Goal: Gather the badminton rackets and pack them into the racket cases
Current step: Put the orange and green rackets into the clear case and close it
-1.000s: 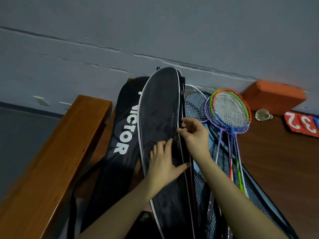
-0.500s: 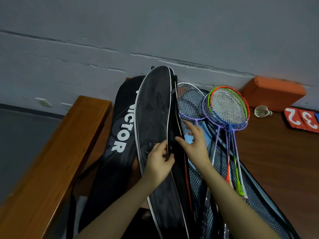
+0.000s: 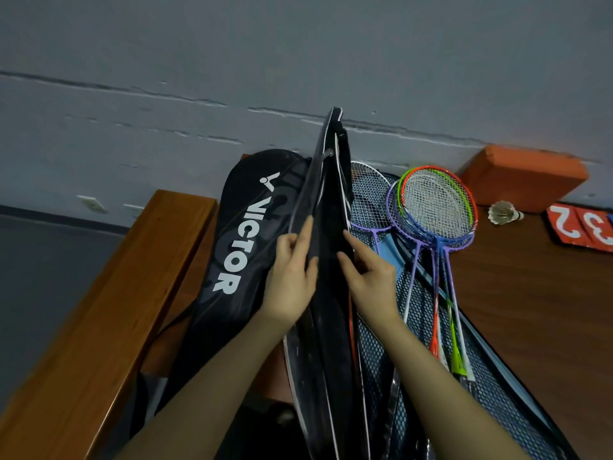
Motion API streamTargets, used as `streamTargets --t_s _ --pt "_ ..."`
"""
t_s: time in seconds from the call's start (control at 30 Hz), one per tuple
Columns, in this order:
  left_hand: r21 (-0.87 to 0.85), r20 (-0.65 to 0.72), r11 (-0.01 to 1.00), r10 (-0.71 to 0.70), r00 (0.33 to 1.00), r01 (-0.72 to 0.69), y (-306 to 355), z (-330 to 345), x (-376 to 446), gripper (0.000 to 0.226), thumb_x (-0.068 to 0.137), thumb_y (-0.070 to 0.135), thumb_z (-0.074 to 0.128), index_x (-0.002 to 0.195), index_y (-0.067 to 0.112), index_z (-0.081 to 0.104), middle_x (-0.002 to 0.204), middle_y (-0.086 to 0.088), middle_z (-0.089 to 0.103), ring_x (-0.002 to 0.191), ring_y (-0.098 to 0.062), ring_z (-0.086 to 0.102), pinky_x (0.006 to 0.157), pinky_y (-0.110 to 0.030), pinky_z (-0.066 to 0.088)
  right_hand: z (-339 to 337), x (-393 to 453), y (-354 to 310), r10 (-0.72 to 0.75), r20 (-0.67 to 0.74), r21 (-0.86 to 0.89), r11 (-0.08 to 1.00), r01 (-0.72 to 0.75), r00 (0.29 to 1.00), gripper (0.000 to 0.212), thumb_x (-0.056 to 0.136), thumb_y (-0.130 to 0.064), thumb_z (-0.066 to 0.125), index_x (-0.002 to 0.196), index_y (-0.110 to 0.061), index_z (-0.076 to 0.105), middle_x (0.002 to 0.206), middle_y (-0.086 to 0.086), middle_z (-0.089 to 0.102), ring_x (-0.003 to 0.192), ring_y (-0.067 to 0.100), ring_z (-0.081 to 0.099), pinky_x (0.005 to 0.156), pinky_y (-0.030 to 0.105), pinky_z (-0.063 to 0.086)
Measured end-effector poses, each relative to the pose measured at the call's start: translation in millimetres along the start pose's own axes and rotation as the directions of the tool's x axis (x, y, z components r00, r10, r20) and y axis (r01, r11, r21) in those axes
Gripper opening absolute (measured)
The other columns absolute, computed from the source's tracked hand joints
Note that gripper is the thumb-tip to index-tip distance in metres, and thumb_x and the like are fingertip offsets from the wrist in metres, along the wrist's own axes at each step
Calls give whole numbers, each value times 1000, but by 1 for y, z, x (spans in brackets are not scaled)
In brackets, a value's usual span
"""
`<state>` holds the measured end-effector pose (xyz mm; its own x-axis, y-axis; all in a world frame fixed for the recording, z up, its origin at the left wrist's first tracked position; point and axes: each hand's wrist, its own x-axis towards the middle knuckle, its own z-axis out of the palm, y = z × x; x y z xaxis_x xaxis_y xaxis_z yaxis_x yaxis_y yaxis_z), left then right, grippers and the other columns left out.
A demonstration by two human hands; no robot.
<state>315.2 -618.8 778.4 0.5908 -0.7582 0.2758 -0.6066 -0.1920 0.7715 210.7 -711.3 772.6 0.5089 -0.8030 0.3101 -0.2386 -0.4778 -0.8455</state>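
A black racket case stands on edge in the middle, its two zipper sides parted. My left hand grips its left flap and my right hand pinches its right flap. To the left lies a black case printed VICTOR. On the right, several rackets with orange, green and purple frames lie stacked on an opened mesh-lined case, heads toward the wall. A white-framed racket lies partly behind the held case.
A wooden bench rail runs along the left. An orange block, a shuttlecock and red number cards sit on the wooden surface at the right. The grey wall is close behind.
The held case has turned from flat-on to edge-on and risen. My left hand went from pressing flat to gripping the left flap, and both hands pulled the opening apart.
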Motion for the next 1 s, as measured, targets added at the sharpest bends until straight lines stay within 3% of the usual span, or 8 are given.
streamTargets --t_s 0.1,0.17,0.33,0.57,0.73,0.8,0.87,1.0 --pt "8 78 997 79 994 -80 0 -3 14 59 88 4 54 141 22 35 112 0 38 84 -9 49 84 -21 46 -7 7 3 -59 -29 -71 996 57 998 39 84 -11 66 123 -15 60 74 -24 56 61 0 53 64 15 44" --pt "-8 114 999 42 993 -41 -2 -5 22 53 88 2 54 137 16 41 116 2 38 99 -5 45 94 -10 35 -13 9 9 -82 -30 -166 983 76 996 41 85 -16 64 126 -20 58 83 -5 69 62 12 56 63 29 47" --pt "10 210 997 78 975 -82 -4 -14 31 56 87 -1 54 138 16 39 122 3 36 94 12 38 88 5 25 -25 12 31 42 -24 -328 944 -48 999 44 90 -17 57 131 -29 52 102 6 69 80 29 62 62 32 43" --pt "6 174 1000 15 985 -17 -3 -9 29 57 88 1 51 140 19 36 118 6 35 86 8 48 81 1 33 -26 18 54 168 12 -372 916 -152 986 46 92 -20 55 135 -31 46 106 3 62 88 23 60 58 30 39" --pt "-8 234 1000 27 972 -26 5 11 40 56 89 5 52 141 19 35 117 4 35 75 8 48 77 1 33 -43 17 70 149 92 -204 971 -128 985 44 92 -27 56 135 -23 48 99 -3 55 86 13 54 70 29 44" --pt "-19 232 1000 26 972 -22 7 22 42 57 89 5 52 141 19 34 116 3 35 74 7 48 78 -1 34 -62 10 81 255 11 -132 959 -252 967 41 91 -26 58 132 -19 52 99 -2 56 85 11 55 72 25 44" --pt "-26 240 1000 13 971 -7 9 34 45 56 90 7 52 142 19 33 115 3 35 75 4 47 77 -3 33 -81 -1 98 381 -82 -119 914 -389 921 39 90 -24 60 128 -17 55 103 3 59 84 14 56 78 35 49" --pt "-37 295 999 -10 956 22 15 56 52 56 90 8 52 142 17 33 114 2 34 68 -2 46 75 -7 32 -103 -16 126 518 -185 -286 784 -550 835 47 87 -36 62 130 -20 53 112 6 61 92 22 58 77 45 51"
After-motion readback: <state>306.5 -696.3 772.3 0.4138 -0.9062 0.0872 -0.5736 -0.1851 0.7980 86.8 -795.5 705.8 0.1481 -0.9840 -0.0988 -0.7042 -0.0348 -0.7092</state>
